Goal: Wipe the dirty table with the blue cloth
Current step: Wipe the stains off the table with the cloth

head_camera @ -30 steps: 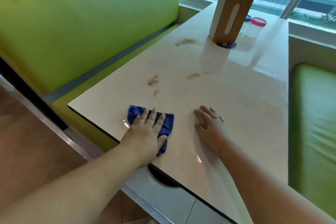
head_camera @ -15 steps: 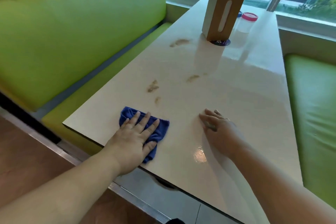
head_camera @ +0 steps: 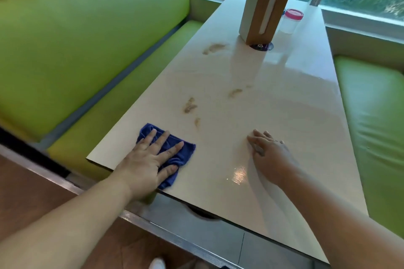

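Observation:
A long pale table (head_camera: pixel 284 116) runs away from me toward the window. Brown smears mark it: one pair (head_camera: pixel 190 108) just beyond the cloth, one (head_camera: pixel 235 93) in the middle, one (head_camera: pixel 213 48) farther back. The blue cloth (head_camera: pixel 182 155) lies crumpled near the table's near left corner. My left hand (head_camera: pixel 148 161) presses flat on it with fingers spread and straight. My right hand (head_camera: pixel 266 150) rests on the bare tabletop to the right, fingers extended, holding nothing.
A wooden tissue box (head_camera: pixel 264 11) stands upright at the far end, with a pink-lidded clear jar (head_camera: pixel 291 20) behind it and a dark round sticker (head_camera: pixel 261 46) at its base. Green benches (head_camera: pixel 87 39) flank the table, the right seat (head_camera: pixel 371 116) close by.
The view shifted and the table moved slightly in frame. My left hand stays flat on the blue cloth near the corner; my right hand stays on the tabletop.

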